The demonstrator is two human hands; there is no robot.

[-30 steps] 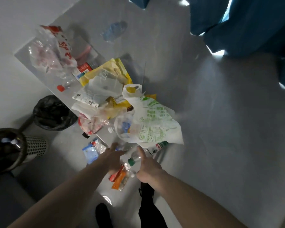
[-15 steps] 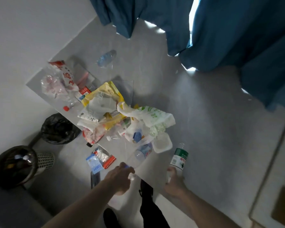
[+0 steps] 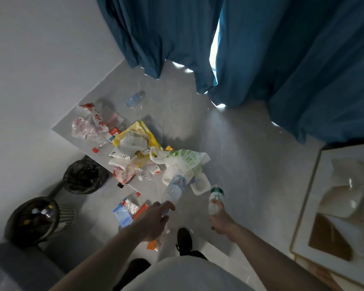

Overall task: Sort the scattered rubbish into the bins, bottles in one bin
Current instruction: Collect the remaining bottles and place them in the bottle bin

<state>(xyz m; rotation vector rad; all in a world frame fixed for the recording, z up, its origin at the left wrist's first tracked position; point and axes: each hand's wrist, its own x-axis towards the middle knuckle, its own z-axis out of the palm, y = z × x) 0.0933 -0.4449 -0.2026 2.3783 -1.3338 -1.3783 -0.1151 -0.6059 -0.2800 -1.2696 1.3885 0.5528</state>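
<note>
Left hand curled round a clear bottle, right hand gripping a green-label bottle. Loose hold, long carry to mesh bin: risk of dropping.

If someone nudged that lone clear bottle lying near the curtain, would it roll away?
Probably. The clear bottle lies on its side on smooth floor, so it should roll easily. It looks see-through and perhaps empty, so likely light and easily dented.
</note>
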